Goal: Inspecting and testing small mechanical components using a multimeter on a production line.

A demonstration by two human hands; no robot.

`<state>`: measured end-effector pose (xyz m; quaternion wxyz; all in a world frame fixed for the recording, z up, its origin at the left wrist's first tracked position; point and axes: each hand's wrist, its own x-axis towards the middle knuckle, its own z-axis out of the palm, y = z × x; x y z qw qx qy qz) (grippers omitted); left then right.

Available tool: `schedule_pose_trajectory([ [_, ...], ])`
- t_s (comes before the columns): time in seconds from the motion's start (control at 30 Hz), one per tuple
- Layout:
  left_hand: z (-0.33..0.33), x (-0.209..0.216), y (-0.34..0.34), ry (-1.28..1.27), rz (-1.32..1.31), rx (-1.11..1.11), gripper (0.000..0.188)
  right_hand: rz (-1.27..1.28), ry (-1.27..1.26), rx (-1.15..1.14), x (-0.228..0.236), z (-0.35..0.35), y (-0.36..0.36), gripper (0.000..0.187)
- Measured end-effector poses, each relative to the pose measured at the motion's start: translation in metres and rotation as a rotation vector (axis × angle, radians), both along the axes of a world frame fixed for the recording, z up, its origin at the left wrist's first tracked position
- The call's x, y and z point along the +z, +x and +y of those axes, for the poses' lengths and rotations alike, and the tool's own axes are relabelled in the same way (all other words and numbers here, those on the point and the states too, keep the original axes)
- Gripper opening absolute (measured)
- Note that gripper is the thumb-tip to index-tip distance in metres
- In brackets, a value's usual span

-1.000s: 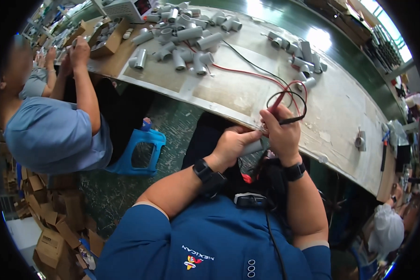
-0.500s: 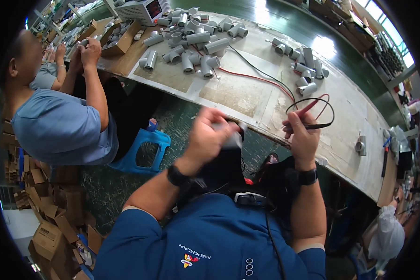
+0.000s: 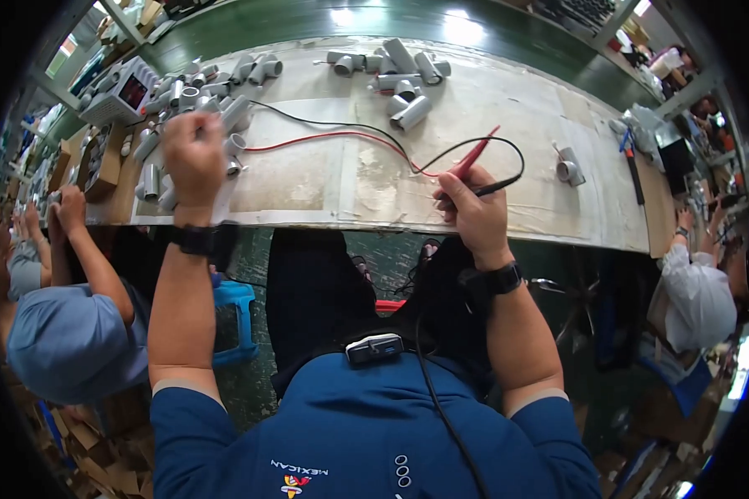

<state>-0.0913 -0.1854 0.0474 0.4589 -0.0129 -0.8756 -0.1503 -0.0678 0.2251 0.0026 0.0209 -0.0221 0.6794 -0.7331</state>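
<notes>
Between the fingers of my right hand [image 3: 474,208] are a red test probe [image 3: 478,152] and a black test probe [image 3: 499,185], held over the table's front edge. The red lead [image 3: 324,135] and the black lead [image 3: 316,123] run left across the tabletop toward the pile. My left hand [image 3: 193,162] is over the near side of a heap of grey T-shaped pipe fittings [image 3: 240,108]. It is smeared by motion, its fingers look curled, and what they hold, if anything, is hidden.
More grey fittings [image 3: 399,79] lie at the table's far middle, and a single one [image 3: 567,166] on the right. A white boxy device [image 3: 123,91] and a cardboard box [image 3: 104,162] stand at the left. Co-workers sit on both sides; a blue stool [image 3: 237,320] is below.
My left hand has moved from the front edge, where it had something greyish in it, out to the fittings heap. My right hand keeps both probes. The view has swung round.
</notes>
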Motion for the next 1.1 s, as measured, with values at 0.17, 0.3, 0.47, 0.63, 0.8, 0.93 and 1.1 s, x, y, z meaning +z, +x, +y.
schedule_pose_trajectory([
  [0.17,0.182,-0.007,-0.06,0.03,-0.346,-0.464,0.033,0.005,-0.025,0.048,-0.002,0.006,0.002,0.015],
  [0.3,0.229,-0.018,-0.086,-0.015,-0.591,-0.319,0.038,0.016,-0.06,0.047,0.001,0.005,0.007,0.015],
  [0.47,0.212,-0.002,-0.067,0.177,-0.677,-0.379,0.04,0.053,-0.099,0.07,-0.003,0.006,0.007,0.015],
  [0.63,0.168,0.006,0.015,0.3,-0.659,-0.472,0.041,-0.08,-0.129,0.092,0.005,0.004,0.008,0.015],
  [0.8,0.142,-0.002,0.064,0.239,-0.842,-0.533,0.043,-0.146,-0.129,0.157,0.018,-0.034,0.014,0.015],
  [0.93,0.136,0.002,0.07,0.059,-0.951,-0.539,0.044,-0.066,-0.1,0.183,0.019,-0.067,0.006,0.017],
  [1.1,0.136,0.005,0.068,-0.075,-1.041,-0.518,0.046,0.052,0.003,0.193,0.013,-0.087,-0.006,0.019],
])
